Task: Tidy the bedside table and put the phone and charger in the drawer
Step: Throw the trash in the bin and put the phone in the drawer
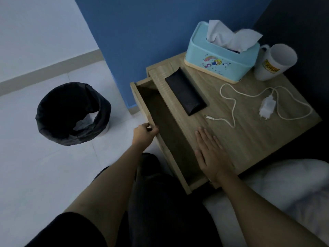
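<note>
The drawer (165,125) is pulled open, its front edge pinched in the closed grip of the left hand (145,133). The right hand (211,154) is laid flat on the tabletop (249,139), fingers spread, nothing held. The dark phone (186,90) lies near the tabletop's drawer-side edge; the charger (267,107) with its looped cable lies further right, apart from it. The opening step appears in hand. Next, the phone would need to be picked up by the free right hand and lowered into the drawer.
</note>
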